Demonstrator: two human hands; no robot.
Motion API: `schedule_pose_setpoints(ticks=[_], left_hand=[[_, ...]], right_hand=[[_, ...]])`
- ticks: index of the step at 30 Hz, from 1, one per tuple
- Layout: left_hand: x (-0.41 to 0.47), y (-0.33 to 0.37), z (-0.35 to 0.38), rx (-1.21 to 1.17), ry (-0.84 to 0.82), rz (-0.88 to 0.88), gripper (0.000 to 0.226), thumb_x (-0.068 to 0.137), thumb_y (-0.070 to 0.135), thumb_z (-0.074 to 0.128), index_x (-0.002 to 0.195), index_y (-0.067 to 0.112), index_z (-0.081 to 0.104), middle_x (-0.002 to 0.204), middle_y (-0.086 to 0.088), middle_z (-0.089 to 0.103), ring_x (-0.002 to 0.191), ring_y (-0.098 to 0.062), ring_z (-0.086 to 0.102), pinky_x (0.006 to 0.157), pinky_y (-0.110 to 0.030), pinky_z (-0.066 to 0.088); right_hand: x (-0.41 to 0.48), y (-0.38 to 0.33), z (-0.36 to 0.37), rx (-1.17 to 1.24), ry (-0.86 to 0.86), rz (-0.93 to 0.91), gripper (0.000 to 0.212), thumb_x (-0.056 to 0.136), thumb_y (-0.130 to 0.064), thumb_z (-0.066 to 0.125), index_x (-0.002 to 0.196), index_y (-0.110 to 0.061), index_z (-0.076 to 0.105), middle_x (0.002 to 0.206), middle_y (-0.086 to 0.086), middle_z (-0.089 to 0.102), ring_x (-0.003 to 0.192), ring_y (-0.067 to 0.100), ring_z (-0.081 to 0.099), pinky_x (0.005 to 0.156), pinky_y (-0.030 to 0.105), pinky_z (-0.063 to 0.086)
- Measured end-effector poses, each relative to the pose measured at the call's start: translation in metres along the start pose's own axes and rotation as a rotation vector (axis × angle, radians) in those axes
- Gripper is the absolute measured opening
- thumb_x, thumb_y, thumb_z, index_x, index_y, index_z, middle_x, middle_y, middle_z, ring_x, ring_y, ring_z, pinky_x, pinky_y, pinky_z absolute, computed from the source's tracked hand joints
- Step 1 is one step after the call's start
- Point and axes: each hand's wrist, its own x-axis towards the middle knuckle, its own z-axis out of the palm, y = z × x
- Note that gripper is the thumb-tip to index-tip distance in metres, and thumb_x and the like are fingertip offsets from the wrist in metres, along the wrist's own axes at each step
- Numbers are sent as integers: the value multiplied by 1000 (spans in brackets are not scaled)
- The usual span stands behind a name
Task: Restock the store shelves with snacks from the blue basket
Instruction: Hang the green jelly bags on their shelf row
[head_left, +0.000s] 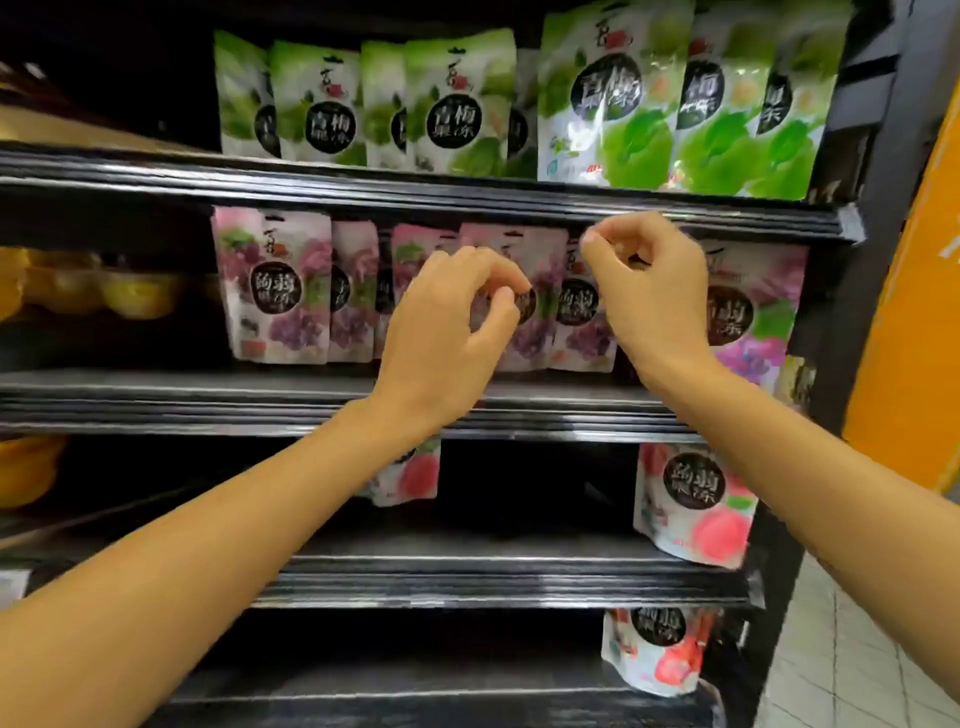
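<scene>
Right now both hands are up at the middle shelf (208, 395), where a row of purple grape jelly pouches (280, 291) stands upright. The left hand (452, 322) has its fingers curled, thumb and forefinger nearly meeting in front of one purple pouch (535, 338); I cannot tell whether they pinch it. The right hand (649, 286) is curled too, just under the lip of the shelf above, at the top of a neighbouring pouch (579, 312), and its grip is equally unclear. Green pouches (457, 104) fill the shelf above; peach pouches (691, 499) stand below.
</scene>
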Motion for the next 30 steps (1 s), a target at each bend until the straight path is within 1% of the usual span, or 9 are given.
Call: schedule_pose_setpoints(ticks=[5,11,15,17,20,23,24,26,30], left_hand=[[-91,-25,-38,-152,-103,-206,17,95,9,50,94,18,65,88,22,56,78,3,49,74,-12,36],[-260,-80,-74,-290,-236,-598,20,94,11,49,92,22,67,85,3,67,78,-18,59,68,-25,46],[-404,-108,-82,-311,-352,-890,26,94,14,50,83,34,62,83,15,65,77,-8,60,69,-20,45],[-476,-118,-80,-310,-404,-1060,28,97,8,52,83,31,63,82,14,65,78,-10,62,71,-26,47],[-580,-130,-74,-303,-482,-1279,23,98,5,52,89,21,65,85,5,66,83,-20,63,73,-27,47],[-681,-138,-67,-282,-517,-1437,13,97,3,55,93,3,68,90,-11,66,83,-24,59,69,-15,42],[-715,-141,-63,-264,-518,-1482,13,97,2,56,95,1,68,92,-13,66,84,-24,58,69,-16,41],[-781,-147,-54,-224,-516,-1572,12,95,-1,57,93,0,69,92,-9,68,83,-19,60,71,-16,44],[-909,-160,-32,-128,-576,-1708,11,93,-2,57,90,1,67,90,-9,68,83,-19,62,67,-4,44]], right_hand=[[-97,-8,19,69,-89,143,11,88,-23,66,79,-28,64,67,-9,63,54,3,56,55,19,46],[-282,17,54,134,-260,547,11,85,-18,63,78,-25,66,59,-6,63,47,4,54,43,14,39],[-429,51,74,-17,-392,800,32,87,-5,55,69,-28,67,61,-7,61,52,12,52,49,26,41],[-497,66,78,-52,-468,929,31,91,1,52,74,-21,67,66,-1,61,55,15,53,54,32,43],[-589,89,82,-115,-634,1093,21,93,-2,57,80,-15,66,72,-1,63,61,1,58,60,20,48],[-682,121,87,-141,-643,1235,17,91,9,57,75,16,55,69,30,53,56,19,50,58,31,46],[-714,133,90,-148,-632,1287,18,90,15,56,72,14,54,63,27,49,53,14,48,55,25,44],[-779,163,91,-190,-637,1390,23,89,17,56,73,0,59,58,2,55,51,1,51,57,16,45],[-908,227,92,-293,-731,1568,26,92,1,58,81,-23,63,83,0,65,74,7,61,74,27,51]])
